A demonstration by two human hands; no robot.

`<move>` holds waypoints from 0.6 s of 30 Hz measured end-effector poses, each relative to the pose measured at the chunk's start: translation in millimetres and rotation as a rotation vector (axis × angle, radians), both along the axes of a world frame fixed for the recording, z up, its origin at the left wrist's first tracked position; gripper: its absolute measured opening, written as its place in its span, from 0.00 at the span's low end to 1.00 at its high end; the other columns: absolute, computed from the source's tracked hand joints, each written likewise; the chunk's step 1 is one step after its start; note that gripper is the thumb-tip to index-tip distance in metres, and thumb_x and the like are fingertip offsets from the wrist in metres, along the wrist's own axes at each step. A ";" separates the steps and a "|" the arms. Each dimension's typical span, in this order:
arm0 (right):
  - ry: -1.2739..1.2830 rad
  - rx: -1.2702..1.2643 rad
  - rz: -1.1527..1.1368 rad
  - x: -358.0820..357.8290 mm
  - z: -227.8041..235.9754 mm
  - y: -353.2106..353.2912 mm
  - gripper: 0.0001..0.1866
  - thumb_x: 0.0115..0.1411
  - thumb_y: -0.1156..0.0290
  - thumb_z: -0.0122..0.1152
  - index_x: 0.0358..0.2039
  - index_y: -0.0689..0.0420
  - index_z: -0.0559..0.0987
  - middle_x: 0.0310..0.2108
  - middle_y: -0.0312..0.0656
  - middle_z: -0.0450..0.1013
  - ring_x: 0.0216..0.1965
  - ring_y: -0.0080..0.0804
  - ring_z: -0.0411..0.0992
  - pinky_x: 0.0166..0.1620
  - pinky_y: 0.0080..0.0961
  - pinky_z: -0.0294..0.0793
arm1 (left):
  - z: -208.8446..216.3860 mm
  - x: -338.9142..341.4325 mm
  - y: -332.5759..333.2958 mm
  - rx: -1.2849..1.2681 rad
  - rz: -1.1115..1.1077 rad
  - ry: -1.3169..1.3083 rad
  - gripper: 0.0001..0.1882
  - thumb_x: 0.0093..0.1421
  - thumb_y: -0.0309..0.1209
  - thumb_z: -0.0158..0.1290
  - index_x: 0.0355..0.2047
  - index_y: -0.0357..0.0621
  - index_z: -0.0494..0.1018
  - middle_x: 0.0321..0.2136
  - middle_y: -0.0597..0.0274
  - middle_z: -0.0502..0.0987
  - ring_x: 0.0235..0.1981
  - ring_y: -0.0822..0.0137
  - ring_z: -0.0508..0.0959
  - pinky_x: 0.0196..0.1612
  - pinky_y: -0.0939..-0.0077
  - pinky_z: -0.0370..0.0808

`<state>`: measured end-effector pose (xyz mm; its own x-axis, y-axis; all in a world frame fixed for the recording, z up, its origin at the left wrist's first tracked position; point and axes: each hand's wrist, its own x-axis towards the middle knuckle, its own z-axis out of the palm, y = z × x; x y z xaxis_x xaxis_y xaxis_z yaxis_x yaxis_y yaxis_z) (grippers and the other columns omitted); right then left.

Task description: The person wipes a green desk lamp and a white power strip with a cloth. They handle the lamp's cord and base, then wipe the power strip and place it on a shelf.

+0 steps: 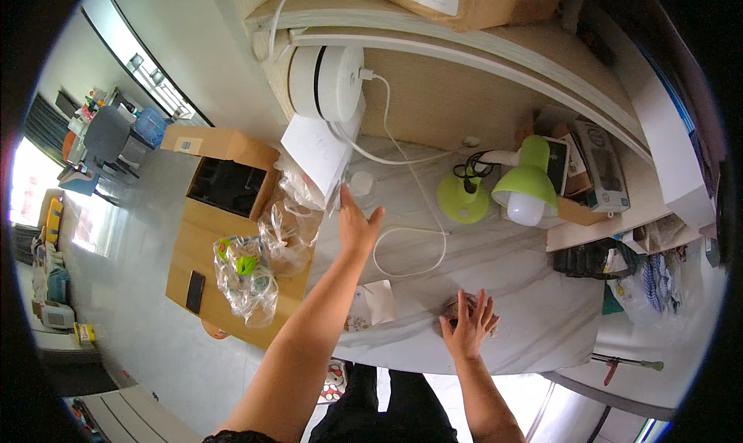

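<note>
My left hand (360, 225) reaches forward over the marble-patterned tabletop (511, 277), fingers stretched out and thumb apart. Its fingertips are by the edge of a white boxy object (313, 150) and a small clear round piece (361, 183); whether they touch cannot be made out. Near the front edge, my right hand (468, 327) has its fingers spread over a small dark round object (451, 310), which it partly covers. The kind of that object is not clear. Between my arms lies a small pale printed card or packet (373, 304).
A green desk lamp (534, 180) stands behind my right hand, and a white cable (445, 246) loops across the tabletop. A white cylindrical device (325, 83) is at the back. To the left are an open cardboard box (259, 188), crumpled clear plastic bags (248, 277) and a phone (196, 290).
</note>
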<state>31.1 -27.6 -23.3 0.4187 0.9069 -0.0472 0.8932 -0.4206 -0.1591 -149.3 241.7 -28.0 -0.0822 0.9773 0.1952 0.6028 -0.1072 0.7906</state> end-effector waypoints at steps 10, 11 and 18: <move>0.328 0.069 -0.055 32.2 -24.0 -14.9 0.31 0.42 0.72 0.66 0.51 0.49 0.73 0.50 0.46 0.67 0.52 0.49 0.65 0.53 0.50 0.65 | -5.2 -4.2 15.7 -0.144 -0.024 -0.178 0.39 0.40 0.31 0.68 0.53 0.41 0.64 0.53 0.49 0.68 0.54 0.47 0.67 0.55 0.62 0.66; 0.390 0.184 -0.018 34.8 -19.5 -11.1 0.28 0.42 0.74 0.64 0.48 0.51 0.74 0.46 0.45 0.69 0.49 0.49 0.67 0.50 0.46 0.67 | 5.7 -1.7 2.8 -0.038 -0.070 -0.147 0.38 0.40 0.30 0.67 0.52 0.42 0.65 0.51 0.50 0.69 0.53 0.48 0.67 0.54 0.62 0.67; 0.510 0.645 0.361 -15.0 169.9 52.5 0.30 0.41 0.78 0.64 0.49 0.50 0.75 0.43 0.47 0.69 0.46 0.50 0.67 0.48 0.42 0.69 | 74.9 21.1 -116.6 0.248 -0.304 -0.159 0.36 0.37 0.24 0.66 0.50 0.43 0.67 0.48 0.48 0.66 0.50 0.49 0.67 0.52 0.61 0.68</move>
